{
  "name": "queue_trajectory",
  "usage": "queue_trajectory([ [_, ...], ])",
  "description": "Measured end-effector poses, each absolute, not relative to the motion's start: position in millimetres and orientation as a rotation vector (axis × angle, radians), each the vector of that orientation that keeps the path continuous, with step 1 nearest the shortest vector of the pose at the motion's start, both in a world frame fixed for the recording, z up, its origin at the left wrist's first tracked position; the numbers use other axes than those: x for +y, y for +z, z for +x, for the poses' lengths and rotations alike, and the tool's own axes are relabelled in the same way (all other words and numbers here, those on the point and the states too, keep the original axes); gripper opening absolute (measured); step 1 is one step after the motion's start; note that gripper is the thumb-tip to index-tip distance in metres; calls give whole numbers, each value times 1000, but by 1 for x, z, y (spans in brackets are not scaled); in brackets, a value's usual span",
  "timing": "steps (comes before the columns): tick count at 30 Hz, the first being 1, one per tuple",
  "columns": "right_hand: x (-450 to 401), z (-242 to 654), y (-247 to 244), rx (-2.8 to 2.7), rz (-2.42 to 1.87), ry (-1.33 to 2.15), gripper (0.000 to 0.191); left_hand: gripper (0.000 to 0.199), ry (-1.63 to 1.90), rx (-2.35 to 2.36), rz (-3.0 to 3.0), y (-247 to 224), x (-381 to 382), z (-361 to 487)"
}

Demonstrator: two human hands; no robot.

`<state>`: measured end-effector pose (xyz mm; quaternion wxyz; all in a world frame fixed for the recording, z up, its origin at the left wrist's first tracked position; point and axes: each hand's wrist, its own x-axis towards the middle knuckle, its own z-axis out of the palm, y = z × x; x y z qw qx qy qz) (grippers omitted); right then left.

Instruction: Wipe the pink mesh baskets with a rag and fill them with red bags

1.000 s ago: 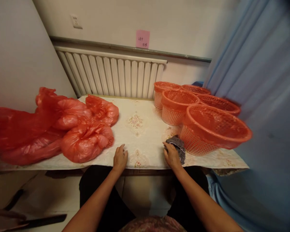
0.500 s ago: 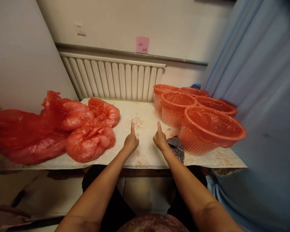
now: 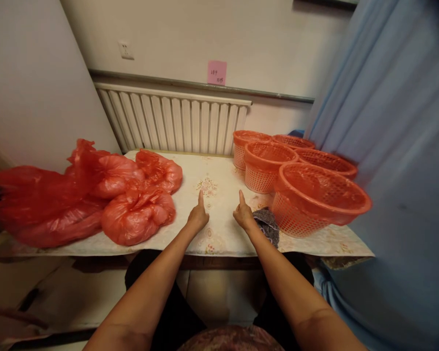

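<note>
My left hand (image 3: 198,214) is over the middle of the table, index finger stretched forward, thumb out and the other fingers curled; nothing is in it. Mirroring it, my right hand (image 3: 243,213) points forward the same way and holds nothing. A dark grey cloth (image 3: 267,225) lies just right of my right hand. Nearest my left hand is a knotted red plastic bag (image 3: 137,217), with several more full red bags (image 3: 51,204) beyond it. To the right stand several orange mesh baskets (image 3: 302,214) lined with red plastic.
A flowered cloth covers the table (image 3: 219,239). Behind it are a white radiator (image 3: 183,122) and a wall with a pink note (image 3: 217,72) and a socket (image 3: 126,50). A blue curtain (image 3: 402,146) hangs on the right. My legs are below the table's front edge.
The camera view has tilted up a little, so the wall, note and radiator sit slightly lower in the picture. Both hands keep the same pose; bags and baskets have not moved on the table.
</note>
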<state>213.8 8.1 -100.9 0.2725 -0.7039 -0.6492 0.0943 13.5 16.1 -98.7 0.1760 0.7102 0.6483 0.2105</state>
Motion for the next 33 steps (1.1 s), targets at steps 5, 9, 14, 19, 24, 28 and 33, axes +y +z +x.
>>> queue_trajectory([
  [5,12,216,-105,-1760,-1926,308,89,100,555,1855,2019,-102,17,14],
  [9,14,217,-107,-1778,-1941,326,91,99,512,1883,2001,-104,17,14],
  [14,15,216,-112,-1795,-1962,337,91,100,489,1865,1972,-107,18,14],
  [19,16,216,-118,-1809,-1970,343,92,101,469,1841,1934,-109,18,14],
  [24,17,217,-123,-1812,-1994,348,92,101,448,1835,1920,-111,18,13],
  [28,18,219,-126,-1811,-2009,356,94,100,438,1825,1918,-114,19,12],
  [33,17,221,-128,-1805,-2008,358,94,101,426,1824,1912,-116,19,13],
])
